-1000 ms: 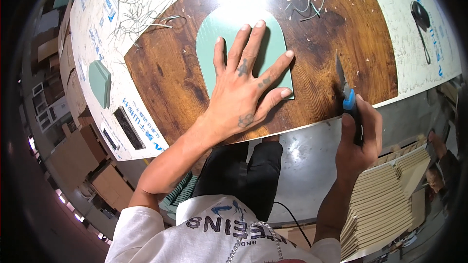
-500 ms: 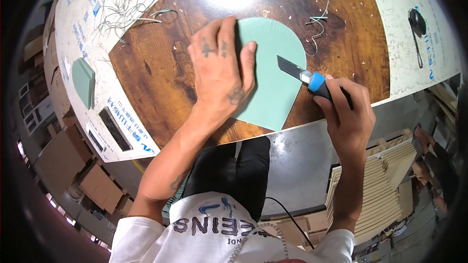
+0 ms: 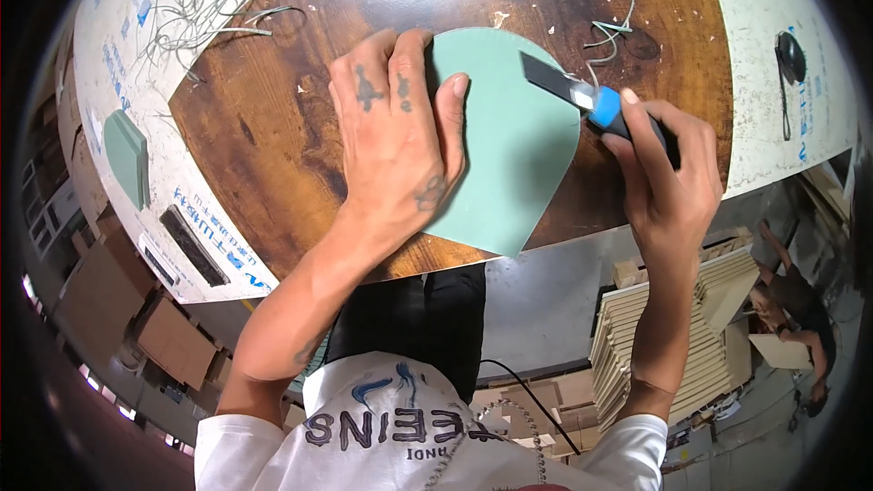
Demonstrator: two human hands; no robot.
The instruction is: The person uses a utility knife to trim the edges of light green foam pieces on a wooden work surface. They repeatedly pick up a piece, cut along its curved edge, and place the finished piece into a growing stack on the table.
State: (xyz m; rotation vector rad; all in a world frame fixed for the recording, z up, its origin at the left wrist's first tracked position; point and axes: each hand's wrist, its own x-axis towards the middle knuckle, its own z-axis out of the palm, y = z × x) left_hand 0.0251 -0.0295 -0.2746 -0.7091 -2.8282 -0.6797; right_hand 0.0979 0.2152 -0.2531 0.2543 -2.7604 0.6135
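A pale green flat panel (image 3: 509, 164), rounded at its far end, lies at the near edge of the dark wood-grain board (image 3: 264, 127). My left hand (image 3: 391, 132) lies over its left part with thumb and fingers apart, pressing it down; some fingertips are hidden. In my right hand (image 3: 677, 173) is a utility knife (image 3: 606, 107) with a blue collar and a wide dark blade. Its handle sits in my closed fingers. The blade reaches across the panel's upper right edge, pointing up and left. Whether it touches the panel, I cannot tell.
Thin curled offcuts (image 3: 205, 14) are heaped at the far left. Stacked green pieces (image 3: 125, 155) and a black bar (image 3: 194, 244) lie on the white left surface. A black corded object (image 3: 789, 56) is far right. A person (image 3: 796, 309) is beyond stacked panels (image 3: 646, 345).
My right hand and the knife have moved up and right along the panel's rounded edge. The left hand stays pressed on the panel. The whole view has shifted slightly.
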